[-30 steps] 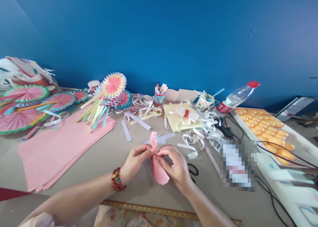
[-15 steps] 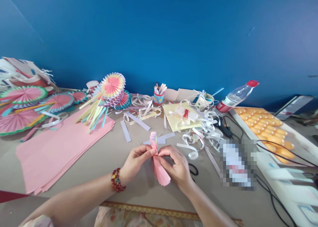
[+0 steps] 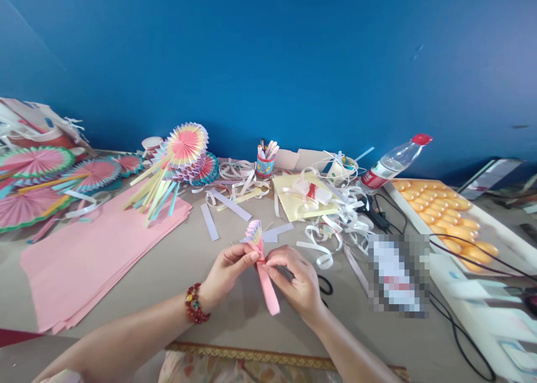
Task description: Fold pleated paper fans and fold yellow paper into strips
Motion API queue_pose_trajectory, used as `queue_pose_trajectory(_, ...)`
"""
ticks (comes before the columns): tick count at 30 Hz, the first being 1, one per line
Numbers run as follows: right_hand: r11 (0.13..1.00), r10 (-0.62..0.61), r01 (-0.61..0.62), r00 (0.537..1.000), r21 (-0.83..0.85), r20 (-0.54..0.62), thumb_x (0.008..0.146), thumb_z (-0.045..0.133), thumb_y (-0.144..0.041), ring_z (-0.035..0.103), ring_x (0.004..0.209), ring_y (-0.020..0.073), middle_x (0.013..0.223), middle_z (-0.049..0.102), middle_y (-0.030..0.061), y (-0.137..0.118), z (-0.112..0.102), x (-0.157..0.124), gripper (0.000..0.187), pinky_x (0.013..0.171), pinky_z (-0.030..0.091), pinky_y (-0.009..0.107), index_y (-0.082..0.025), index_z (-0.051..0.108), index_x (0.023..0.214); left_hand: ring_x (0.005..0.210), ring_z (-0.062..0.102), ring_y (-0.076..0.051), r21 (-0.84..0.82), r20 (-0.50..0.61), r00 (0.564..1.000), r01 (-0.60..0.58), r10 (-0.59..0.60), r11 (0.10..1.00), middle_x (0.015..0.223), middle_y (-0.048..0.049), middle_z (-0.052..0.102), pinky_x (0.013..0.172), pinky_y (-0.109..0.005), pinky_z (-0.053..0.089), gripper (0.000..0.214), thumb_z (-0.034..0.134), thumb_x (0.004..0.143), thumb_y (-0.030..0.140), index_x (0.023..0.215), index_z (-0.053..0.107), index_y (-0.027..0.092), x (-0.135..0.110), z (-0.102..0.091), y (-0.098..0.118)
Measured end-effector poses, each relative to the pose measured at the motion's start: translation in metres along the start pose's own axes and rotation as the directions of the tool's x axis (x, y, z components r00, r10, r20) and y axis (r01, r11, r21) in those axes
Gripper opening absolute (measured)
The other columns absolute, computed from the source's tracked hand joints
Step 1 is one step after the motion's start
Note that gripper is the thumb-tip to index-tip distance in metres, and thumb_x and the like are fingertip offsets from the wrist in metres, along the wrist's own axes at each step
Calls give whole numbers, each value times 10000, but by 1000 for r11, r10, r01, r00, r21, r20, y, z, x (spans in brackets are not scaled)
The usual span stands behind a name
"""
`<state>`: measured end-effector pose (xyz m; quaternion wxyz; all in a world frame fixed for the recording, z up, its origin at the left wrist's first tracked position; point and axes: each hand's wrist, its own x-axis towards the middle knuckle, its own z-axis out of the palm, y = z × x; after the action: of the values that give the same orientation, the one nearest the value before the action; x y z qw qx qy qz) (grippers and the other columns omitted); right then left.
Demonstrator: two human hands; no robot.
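A pleated strip of pink paper (image 3: 267, 293) is held upright between my hands, its lower folds pressed together and its pastel-edged upper folds slightly fanned. A thin red thread (image 3: 260, 261) crosses its middle. My left hand (image 3: 229, 268) is closed, thumb and fingers pinching the paper just above the thread. At the paper's right side, my right hand (image 3: 296, 277) pinches by the thread; its fingertips partly hide what they grip. Behind the hands lie lilac paper strips (image 3: 274, 233). Black scissor handles (image 3: 325, 285) show partly behind my right hand.
Pink sheets (image 3: 96, 249) lie at left, with paper rosettes (image 3: 187, 145) beyond. A pen cup (image 3: 265, 165), yellow paper (image 3: 289, 201), red thread wound on a white card (image 3: 311, 192) and curled white strips (image 3: 323, 249) stand behind. Right are a bottle (image 3: 388, 168) and black cables (image 3: 453, 318).
The lower pleats, fanned out before, are now pressed into a narrow strip. The upper end has spread and leans slightly left. Both hands keep nearly the same place.
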<state>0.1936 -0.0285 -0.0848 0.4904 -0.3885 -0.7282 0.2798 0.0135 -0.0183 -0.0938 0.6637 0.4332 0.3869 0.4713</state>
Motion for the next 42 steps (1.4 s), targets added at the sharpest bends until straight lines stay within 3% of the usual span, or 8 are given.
queue_pose_trajectory(12, 1000, -4, 4, 1000, -23, -4, 904, 616, -167, 680, 820, 177, 898, 716, 34, 1, 0, -1, 139, 737, 545, 299, -260, 668, 993, 722, 601, -145, -4, -4, 1000, -1, 1, 1000, 735, -24, 711, 739, -242, 477, 243, 759, 789, 401, 736, 747, 164, 1, 0, 2)
queue_pose_trajectory(23, 999, 3, -4, 1000, 39, 17, 890, 638, -160, 678, 833, 172, 884, 708, 23, 2, -2, 0, 107, 754, 529, 287, -254, 679, 921, 726, 593, -141, 8, -7, 1000, 16, -16, 1000, 754, -26, 712, 731, -236, 471, 222, 750, 805, 382, 755, 749, 165, -1, -1, -5)
queue_pose_trajectory(31, 980, 122, -128, 991, 150, 48, 888, 651, -219, 663, 827, 166, 905, 692, 30, 1, 0, -1, 52, 741, 530, 265, -240, 664, 933, 736, 581, -134, 59, 40, 999, -36, 33, 998, 761, -18, 682, 738, -229, 467, 240, 696, 856, 373, 755, 710, 155, 0, -1, 0)
queue_pose_trajectory(34, 909, 258, -283, 959, 307, 117, 892, 648, -316, 645, 778, 168, 861, 663, 33, 1, 0, 0, 103, 699, 517, 267, -214, 655, 907, 725, 563, -128, 111, 89, 993, -93, 84, 989, 757, -12, 652, 720, -227, 459, 250, 657, 887, 366, 760, 688, 153, 0, 0, 3)
queue_pose_trajectory(37, 786, 404, -447, 894, 428, 192, 894, 645, -390, 590, 694, 135, 771, 633, 12, 4, 2, 1, 198, 632, 462, 236, -195, 651, 860, 723, 547, -128, 236, 138, 979, -179, 149, 955, 751, -15, 625, 704, -227, 442, 255, 616, 918, 340, 760, 671, 148, -1, -1, 4)
queue_pose_trajectory(42, 576, 561, -588, 790, 567, 250, 789, 762, -419, 467, 559, 83, 663, 567, -36, 6, 6, 2, 270, 523, 374, 202, -186, 625, 780, 801, 590, -155, 390, 208, 951, -296, 229, 872, 833, -39, 635, 777, -267, 458, 210, 535, 967, 286, 860, 660, 156, -3, 1, 8)
